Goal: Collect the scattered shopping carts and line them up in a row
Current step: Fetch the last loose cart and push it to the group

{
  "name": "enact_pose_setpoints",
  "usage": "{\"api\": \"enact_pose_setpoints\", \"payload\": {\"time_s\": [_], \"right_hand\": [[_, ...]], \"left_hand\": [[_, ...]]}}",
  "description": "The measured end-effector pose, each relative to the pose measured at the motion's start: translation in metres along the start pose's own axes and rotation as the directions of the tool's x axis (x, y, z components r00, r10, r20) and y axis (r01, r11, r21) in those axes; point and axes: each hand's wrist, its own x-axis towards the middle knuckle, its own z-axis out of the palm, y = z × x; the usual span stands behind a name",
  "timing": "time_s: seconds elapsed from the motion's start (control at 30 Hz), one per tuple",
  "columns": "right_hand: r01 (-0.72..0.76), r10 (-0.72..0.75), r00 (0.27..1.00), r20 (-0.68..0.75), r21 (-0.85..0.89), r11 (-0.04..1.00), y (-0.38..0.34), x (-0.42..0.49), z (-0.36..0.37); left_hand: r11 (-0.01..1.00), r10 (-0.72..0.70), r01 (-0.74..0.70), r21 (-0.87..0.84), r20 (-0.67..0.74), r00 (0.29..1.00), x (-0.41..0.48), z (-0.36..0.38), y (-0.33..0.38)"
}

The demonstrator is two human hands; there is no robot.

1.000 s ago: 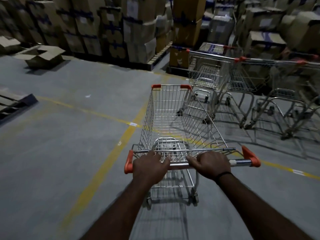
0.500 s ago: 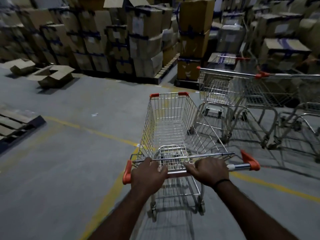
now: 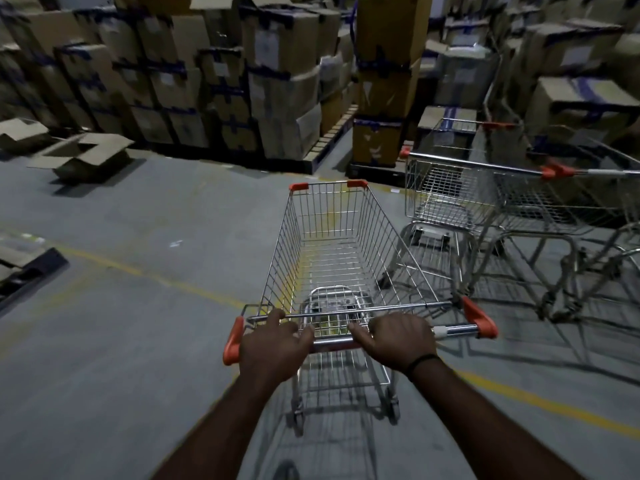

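Head view shows left hand (image 3: 273, 344) and right hand (image 3: 398, 339) gripping the cart handle (image 3: 332, 341), the cart (image 3: 332, 244) just left of the parked carts (image 3: 485, 202). Judged next: steering it alongside them.

Warehouse storeroom, dim.
Stacked taped cardboard cartons (image 3: 284, 84) on pallets, 10 to 2 o'clock; opened flattened box (image 3: 86, 157) at 10; grey concrete floor (image 3: 121, 341) with yellow lane lines (image 3: 152, 275); parked carts (image 3: 485, 202) at 2.
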Motion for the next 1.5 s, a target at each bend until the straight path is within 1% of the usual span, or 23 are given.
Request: {"api": "enact_pose_setpoints", "payload": {"time_s": [0.13, 0.27, 0.33, 0.43, 0.57, 0.67, 0.73, 0.83, 0.93, 1.03, 1.1, 1.17, 1.2, 1.23, 1.3, 1.33, 1.37, 1.43, 1.5], "right_hand": [[-0.016, 0.016, 1.0, -0.005, 0.009, 1.0, 0.001, 0.058, 0.004], [-0.028, 0.028, 0.999, -0.021, 0.013, 1.0, 0.003, 0.124, 0.01], [-0.054, 0.054, 0.999, -0.001, 0.027, 0.998, 0.004, 0.157, 0.01], [-0.108, 0.106, 0.994, 0.03, 0.069, 0.992, 0.004, 0.202, 0.008], [-0.131, 0.132, 0.991, -0.002, 0.092, 0.987, 0.001, 0.256, 0.012], [-0.162, 0.161, 0.987, 0.013, 0.109, 0.981, 0.003, 0.294, 0.018], [-0.162, 0.16, 0.987, 0.029, 0.108, 0.981, 0.004, 0.32, 0.02], [-0.138, 0.135, 0.99, 0.029, 0.097, 0.986, 0.012, 0.361, 0.026], [-0.128, 0.126, 0.992, 0.03, 0.098, 0.987, 0.019, 0.401, 0.028], [-0.123, 0.118, 0.992, 0.054, 0.111, 0.986, 0.027, 0.44, 0.03], [-0.108, 0.104, 0.994, 0.045, 0.118, 0.987, 0.032, 0.464, 0.033], [-0.093, 0.09, 0.996, 0.029, 0.143, 0.985, 0.039, 0.485, 0.036], [-0.087, 0.083, 0.996, 0.029, 0.157, 0.984, 0.042, 0.494, 0.037], [-0.081, 0.076, 0.997, 0.035, 0.166, 0.983, 0.046, 0.504, 0.037], [-0.068, 0.061, 0.997, 0.044, 0.168, 0.983, 0.052, 0.524, 0.037], [-0.066, 0.059, 0.997, 0.042, 0.168, 0.984, 0.055, 0.533, 0.039], [-0.067, 0.061, 0.997, 0.041, 0.17, 0.983, 0.058, 0.542, 0.041], [-0.067, 0.059, 0.997, 0.051, 0.17, 0.983, 0.063, 0.558, 0.045], [-0.067, 0.054, 0.995, 0.08, 0.166, 0.984, 0.067, 0.576, 0.046]], "left_hand": [[0.999, 0.047, -0.047, 0.008, -0.043, 0.998, 0.063, -0.002, -0.014], [0.997, 0.08, -0.081, -0.013, -0.026, 0.996, 0.136, -0.005, -0.03], [0.995, 0.092, -0.093, -0.025, -0.025, 0.995, 0.175, -0.007, -0.038], [0.991, 0.132, -0.132, -0.003, -0.022, 0.991, 0.228, -0.007, -0.05], [0.983, 0.181, -0.182, -0.013, -0.014, 0.983, 0.292, -0.011, -0.064], [0.982, 0.189, -0.189, 0.005, 0.011, 0.982, 0.333, -0.013, -0.07], [0.979, 0.204, -0.204, 0.009, -0.014, 0.979, 0.362, -0.012, -0.075], [0.951, 0.308, -0.304, 0.054, -0.097, 0.946, 0.405, -0.01, -0.081], [0.936, 0.335, -0.33, 0.122, -0.022, 0.942, 0.447, -0.014, -0.081], [0.958, 0.283, -0.278, 0.07, -0.081, 0.956, 0.488, -0.015, -0.082], [0.948, 0.314, -0.303, 0.099, -0.126, 0.941, 0.515, -0.015, -0.082], [0.929, 0.353, -0.337, 0.152, -0.095, 0.931, 0.538, -0.016, -0.082], [0.923, 0.356, -0.338, 0.181, -0.075, 0.932, 0.548, -0.017, -0.081], [0.93, 0.339, -0.321, 0.179, -0.084, 0.937, 0.557, -0.02, -0.08], [0.942, 0.319, -0.293, 0.161, -0.172, 0.932, 0.577, -0.023, -0.077], [0.944, 0.312, -0.284, 0.166, -0.177, 0.934, 0.586, -0.023, -0.076], [0.95, 0.294, -0.269, 0.16, -0.16, 0.942, 0.596, -0.025, -0.075], [0.974, 0.223, -0.218, 0.061, -0.1, 0.97, 0.614, -0.025, -0.074], [0.973, 0.231, -0.227, 0.053, -0.089, 0.969, 0.632, -0.021, -0.075]]}}
